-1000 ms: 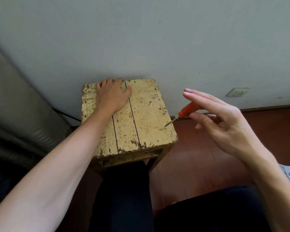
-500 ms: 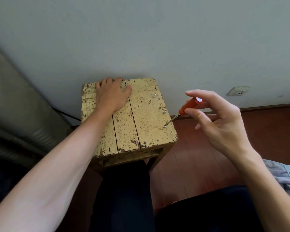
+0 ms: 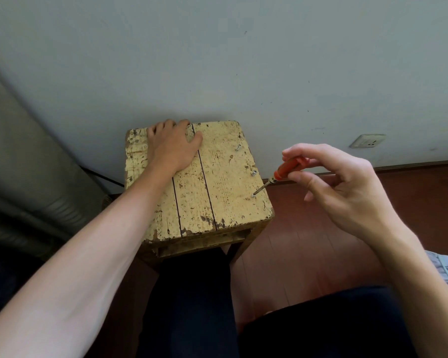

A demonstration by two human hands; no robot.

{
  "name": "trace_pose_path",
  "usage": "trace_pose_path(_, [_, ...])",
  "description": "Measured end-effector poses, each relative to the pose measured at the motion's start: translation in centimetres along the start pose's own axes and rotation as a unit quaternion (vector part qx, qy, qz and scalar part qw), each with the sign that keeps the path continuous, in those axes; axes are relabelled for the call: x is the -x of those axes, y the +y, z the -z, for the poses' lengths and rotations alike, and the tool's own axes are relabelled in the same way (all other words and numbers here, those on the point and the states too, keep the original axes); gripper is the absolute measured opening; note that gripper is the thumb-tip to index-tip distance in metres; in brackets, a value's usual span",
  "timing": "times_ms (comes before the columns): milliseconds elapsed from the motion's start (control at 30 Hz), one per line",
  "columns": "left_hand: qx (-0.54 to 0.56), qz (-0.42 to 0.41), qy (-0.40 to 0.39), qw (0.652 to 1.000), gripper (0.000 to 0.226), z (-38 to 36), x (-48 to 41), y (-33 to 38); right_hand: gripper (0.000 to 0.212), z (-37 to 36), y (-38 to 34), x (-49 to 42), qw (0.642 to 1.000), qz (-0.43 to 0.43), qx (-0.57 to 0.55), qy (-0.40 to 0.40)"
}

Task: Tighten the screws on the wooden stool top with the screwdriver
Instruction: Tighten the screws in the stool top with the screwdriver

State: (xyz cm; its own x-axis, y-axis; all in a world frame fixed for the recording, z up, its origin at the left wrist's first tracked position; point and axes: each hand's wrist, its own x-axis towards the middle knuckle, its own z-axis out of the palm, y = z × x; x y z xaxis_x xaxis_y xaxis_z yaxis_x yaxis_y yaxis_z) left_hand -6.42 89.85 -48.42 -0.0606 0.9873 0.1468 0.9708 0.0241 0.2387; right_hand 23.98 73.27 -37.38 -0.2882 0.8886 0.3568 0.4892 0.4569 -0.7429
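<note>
A worn, yellow-painted wooden stool (image 3: 217,182) stands against the wall, its top made of three planks. My left hand (image 3: 170,146) lies flat on the far left of the top. My right hand (image 3: 344,187) pinches the orange handle of a small screwdriver (image 3: 285,170) between thumb and fingers. The metal tip rests on the nearest screw (image 3: 254,195) by the stool's right edge. Two more screws stand proud along that edge, a middle screw (image 3: 254,173) and a far screw (image 3: 238,147).
A grey-white wall (image 3: 243,60) rises right behind the stool, with a socket plate (image 3: 367,141) low on the right. Reddish wooden floor (image 3: 295,254) lies to the right. My dark-trousered legs (image 3: 192,293) flank the stool. A grey ribbed surface (image 3: 24,177) fills the left.
My right hand's fingers have curled from stretched out into a pinch on the screwdriver handle, rolling it. The tip stays on the nearest screw. My left hand has not moved.
</note>
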Motion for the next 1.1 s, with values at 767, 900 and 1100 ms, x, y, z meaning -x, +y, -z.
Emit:
trace_pose_path(767, [0.000,-0.001,0.003,1.000,0.067,0.0,0.1,0.0,0.051,-0.7,0.4,-0.2,1.000,0.026,-0.004,-0.010])
trace_pose_path(900, [0.002,-0.001,0.003,1.000,0.067,0.0,0.1,0.0,0.039,-1.1,0.4,-0.1,0.998,-0.004,-0.011,0.061])
trace_pose_path(1100, [0.004,-0.001,0.005,1.000,0.068,0.0,0.1,-0.1,0.051,-1.2,0.1,0.1,0.998,0.000,0.006,0.059])
